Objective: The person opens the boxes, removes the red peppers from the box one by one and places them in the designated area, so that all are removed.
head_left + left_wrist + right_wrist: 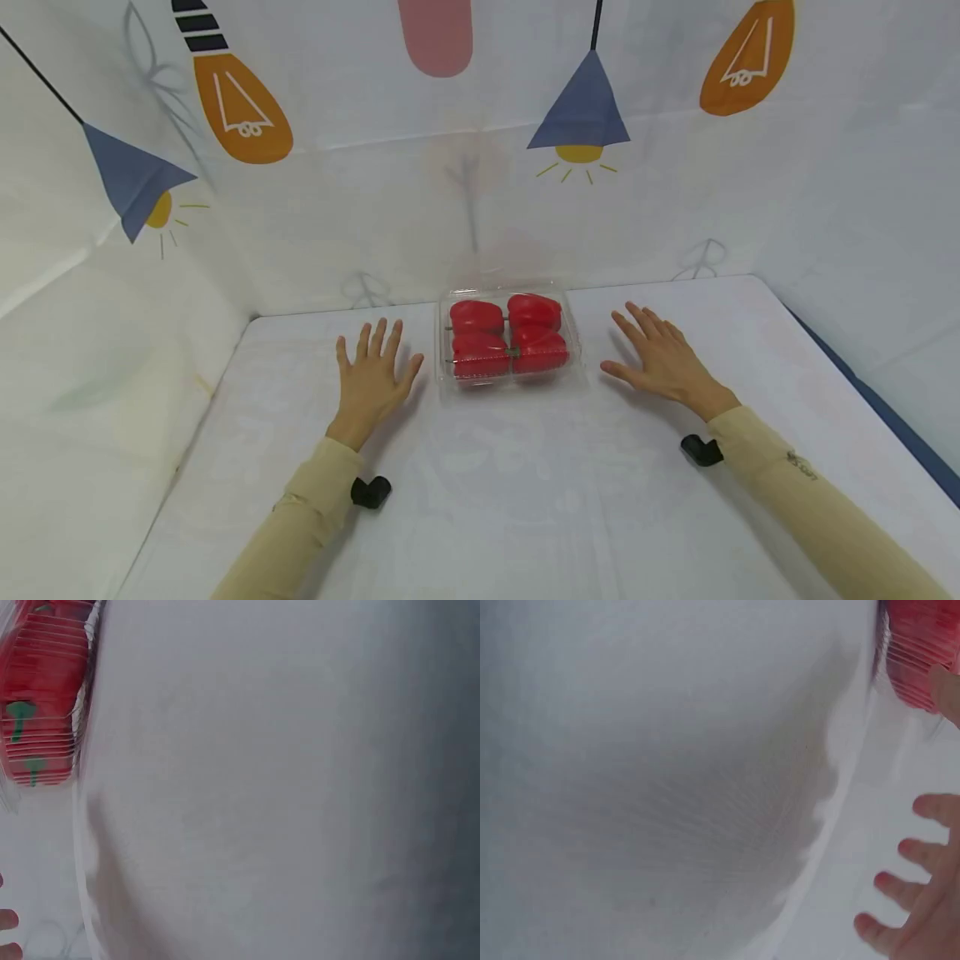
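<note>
A clear plastic clamshell box [512, 382] sits near the back edge of the table. Inside it are several red bell peppers [480, 357], and green stems show through the ribbed wall in the left wrist view. To the box's left, my left hand [369, 385] is spread palm down with nothing in it, thumb toward the box. On the other side, my right hand [663, 360] hovers over the table with fingers spread and a shadow beneath. In the right wrist view its thumb [946, 694] overlaps the box's corner.
The white table [495, 500] meets white cloth walls [360, 208] at the back and sides, printed with lamps and bulbs. A black wrist device [371, 492] is by the left sleeve, another [702, 450] by the right. Dark blue fabric [885, 417] shows along the right edge.
</note>
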Demonstrator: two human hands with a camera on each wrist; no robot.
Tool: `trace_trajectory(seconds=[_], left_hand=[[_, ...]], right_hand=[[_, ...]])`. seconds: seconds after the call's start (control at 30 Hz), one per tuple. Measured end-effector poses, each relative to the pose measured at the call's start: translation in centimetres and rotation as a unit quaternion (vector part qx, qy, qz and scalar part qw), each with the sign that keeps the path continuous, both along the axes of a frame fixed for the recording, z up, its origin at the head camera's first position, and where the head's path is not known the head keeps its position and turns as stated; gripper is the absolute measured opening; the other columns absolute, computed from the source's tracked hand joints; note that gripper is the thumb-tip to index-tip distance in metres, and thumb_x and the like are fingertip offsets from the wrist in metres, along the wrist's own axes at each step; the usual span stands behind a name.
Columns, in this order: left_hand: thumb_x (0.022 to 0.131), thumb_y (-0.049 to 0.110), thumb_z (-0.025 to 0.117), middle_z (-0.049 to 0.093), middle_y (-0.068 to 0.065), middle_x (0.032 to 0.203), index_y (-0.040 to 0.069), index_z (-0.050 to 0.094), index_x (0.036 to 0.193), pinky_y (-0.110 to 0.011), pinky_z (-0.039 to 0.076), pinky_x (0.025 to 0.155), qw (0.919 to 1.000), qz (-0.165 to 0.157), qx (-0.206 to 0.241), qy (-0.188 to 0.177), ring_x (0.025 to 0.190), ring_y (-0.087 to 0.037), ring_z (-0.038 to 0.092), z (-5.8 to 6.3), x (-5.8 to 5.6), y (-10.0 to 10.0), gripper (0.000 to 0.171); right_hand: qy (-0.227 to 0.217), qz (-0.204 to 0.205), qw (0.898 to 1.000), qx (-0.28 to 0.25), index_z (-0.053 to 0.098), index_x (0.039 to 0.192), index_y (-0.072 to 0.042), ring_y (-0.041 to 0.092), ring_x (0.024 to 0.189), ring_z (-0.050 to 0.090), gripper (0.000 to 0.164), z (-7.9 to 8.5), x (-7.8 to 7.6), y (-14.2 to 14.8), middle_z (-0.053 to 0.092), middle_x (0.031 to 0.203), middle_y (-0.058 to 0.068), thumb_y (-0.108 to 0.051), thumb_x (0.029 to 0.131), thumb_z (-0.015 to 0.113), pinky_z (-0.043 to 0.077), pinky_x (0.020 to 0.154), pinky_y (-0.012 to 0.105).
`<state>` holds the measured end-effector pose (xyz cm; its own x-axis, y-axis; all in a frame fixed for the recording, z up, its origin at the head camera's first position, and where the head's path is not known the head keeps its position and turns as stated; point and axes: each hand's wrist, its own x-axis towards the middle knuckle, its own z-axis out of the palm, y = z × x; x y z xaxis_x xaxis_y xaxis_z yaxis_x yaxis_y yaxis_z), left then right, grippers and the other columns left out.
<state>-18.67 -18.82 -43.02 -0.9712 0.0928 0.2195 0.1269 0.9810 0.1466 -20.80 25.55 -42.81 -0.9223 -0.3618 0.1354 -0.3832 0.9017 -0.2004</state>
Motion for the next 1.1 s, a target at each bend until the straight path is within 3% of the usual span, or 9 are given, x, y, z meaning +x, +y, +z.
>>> trace_trajectory(seconds=[0.17,0.33,0.5,0.67,0.73,0.97,1.1], left_hand=[[0.096,0.053,0.036,0.042,-0.012,0.146,0.015,0.034,0.146,-0.061,0.010,0.112,0.9928,-0.020,0.104,0.058,0.136,-0.032,0.036,-0.1,0.3,0.2,0.063],[0.098,0.041,0.044,0.050,-0.013,0.139,0.010,0.039,0.143,-0.057,0.022,0.111,0.9722,-0.062,0.214,0.073,0.129,-0.033,0.045,-0.7,0.4,0.8,0.056],[0.097,0.039,0.047,0.046,-0.011,0.143,0.012,0.032,0.147,-0.052,0.031,0.110,0.9516,-0.093,0.292,0.025,0.133,-0.032,0.041,-1.2,0.6,1.4,0.059],[0.093,0.042,0.054,0.035,-0.006,0.151,0.018,0.017,0.152,-0.053,0.024,0.114,0.9376,-0.114,0.325,-0.048,0.141,-0.028,0.029,-1.7,0.9,2.1,0.074],[0.090,0.042,0.059,0.034,-0.006,0.152,0.017,0.013,0.153,-0.052,0.023,0.115,0.9327,-0.123,0.334,-0.059,0.142,-0.027,0.028,-2.0,0.9,2.4,0.081],[0.081,0.049,0.068,0.029,0.003,0.154,0.027,0.008,0.153,-0.050,0.022,0.115,0.9186,-0.111,0.368,-0.091,0.144,-0.021,0.024,-2.7,1.1,3.4,0.096],[0.077,0.050,0.072,0.028,0.003,0.154,0.026,0.008,0.153,-0.049,0.023,0.115,0.9122,-0.114,0.384,-0.085,0.144,-0.021,0.024,-2.9,1.2,3.8,0.101]], right_hand=[[0.022,0.031,0.999,-0.036,0.028,0.149,-0.017,0.039,0.135,0.033,0.080,0.0,0.4,-0.5,0.024,0.154,0.012,-0.049,0.084,0.063,0.030,0.105,0.061],[0.030,0.059,0.996,-0.068,0.027,0.149,-0.019,0.036,0.133,0.037,0.080,0.1,0.9,-0.9,0.023,0.155,0.009,-0.043,0.084,0.066,0.038,0.099,0.062],[0.034,0.090,0.990,-0.103,0.026,0.149,-0.023,0.028,0.135,0.036,0.082,0.3,1.5,-1.5,0.020,0.156,0.001,-0.040,0.082,0.069,0.048,0.090,0.056],[0.025,0.118,0.985,-0.127,0.025,0.150,-0.025,0.024,0.136,0.035,0.086,0.1,2.1,-2.2,0.014,0.158,-0.003,-0.038,0.079,0.073,0.054,0.085,0.049],[0.024,0.127,0.983,-0.130,0.026,0.150,-0.023,0.025,0.136,0.035,0.087,0.0,2.2,-2.6,0.013,0.158,-0.003,-0.038,0.079,0.073,0.053,0.086,0.048],[0.037,0.148,0.979,-0.135,0.025,0.150,-0.019,0.027,0.137,0.034,0.090,0.1,2.4,-3.5,0.012,0.159,-0.001,-0.038,0.078,0.075,0.051,0.091,0.048],[0.055,0.155,0.977,-0.133,0.025,0.150,-0.019,0.026,0.138,0.032,0.091,0.3,2.5,-4.1,0.013,0.159,0.000,-0.038,0.077,0.076,0.049,0.094,0.048]])
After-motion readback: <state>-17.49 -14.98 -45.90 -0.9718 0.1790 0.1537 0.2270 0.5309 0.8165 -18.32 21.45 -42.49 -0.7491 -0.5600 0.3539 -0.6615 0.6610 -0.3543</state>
